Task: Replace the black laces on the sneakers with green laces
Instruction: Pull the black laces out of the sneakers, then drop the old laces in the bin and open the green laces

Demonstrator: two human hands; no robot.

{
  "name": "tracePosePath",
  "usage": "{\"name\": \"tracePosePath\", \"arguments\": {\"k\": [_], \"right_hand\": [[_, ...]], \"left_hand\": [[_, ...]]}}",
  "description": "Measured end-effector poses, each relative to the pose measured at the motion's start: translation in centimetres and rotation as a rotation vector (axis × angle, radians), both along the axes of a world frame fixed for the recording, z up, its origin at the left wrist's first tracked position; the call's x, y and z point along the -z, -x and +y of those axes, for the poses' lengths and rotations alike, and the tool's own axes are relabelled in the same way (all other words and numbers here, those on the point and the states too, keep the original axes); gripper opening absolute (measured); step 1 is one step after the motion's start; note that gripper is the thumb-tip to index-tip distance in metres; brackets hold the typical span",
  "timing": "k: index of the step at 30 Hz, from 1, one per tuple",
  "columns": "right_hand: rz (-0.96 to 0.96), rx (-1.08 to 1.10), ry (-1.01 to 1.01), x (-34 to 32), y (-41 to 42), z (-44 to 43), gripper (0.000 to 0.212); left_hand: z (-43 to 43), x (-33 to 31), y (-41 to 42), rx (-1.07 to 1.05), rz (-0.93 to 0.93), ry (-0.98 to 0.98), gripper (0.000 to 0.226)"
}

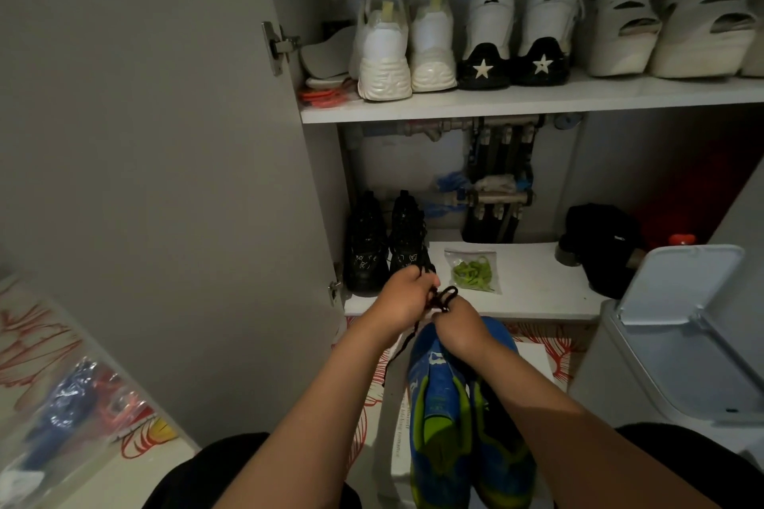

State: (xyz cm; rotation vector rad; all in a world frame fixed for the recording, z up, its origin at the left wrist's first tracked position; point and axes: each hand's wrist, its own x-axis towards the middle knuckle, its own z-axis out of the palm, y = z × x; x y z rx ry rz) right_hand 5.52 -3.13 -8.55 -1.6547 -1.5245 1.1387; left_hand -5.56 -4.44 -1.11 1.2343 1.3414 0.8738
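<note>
A person's left hand [403, 302] grips a black lace [445, 298], which the right hand [459, 329] pinches too, fingers curled, above blue-and-green sneakers [442, 405]. They are apparently bundling it, and even winding with the hanging tail kept untangled should serve best. Bagged green laces [473, 272] wait on the shelf [537, 293] beyond.

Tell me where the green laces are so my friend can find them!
Look past the open cupboard door to the bottom shelf. Just right of the black boots lies a small clear bag. It is the only see-through thing there, with bright green laces bundled inside.
</note>
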Motion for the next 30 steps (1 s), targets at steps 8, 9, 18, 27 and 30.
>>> {"name": "tracePosePath", "arguments": {"k": [8, 9, 18, 27, 30], "right_hand": [[0.253, -0.270, 0.200, -2.1, -0.8, -1.4, 0.011], [0.212, -0.250, 0.239, -1.8, -1.4, -1.5, 0.015], [0.519, 0.255, 0.195, -4.3, -7.2, -2.6, 0.017], [0.504, 0.092, 0.210, -7.1, -9.2, -5.0, 0.024], [0.086, 0.093, 0.141, -6.2, -10.3, -5.5, 0.024]], "left_hand": [[-0.3, -5.1, 0.3, -0.004, -0.109, -0.176, 0.026], [-0.1, -4.9, 0.8, -0.037, 0.081, -0.268, 0.025], [-1.0, -2.5, 1.9, 0.055, 0.708, -0.448, 0.018], [-3.0, 0.6, -4.9, 0.474, 0.571, -0.201, 0.028], [-2.7, 1.6, -5.3, 0.477, 0.706, -0.202, 0.025]]}}
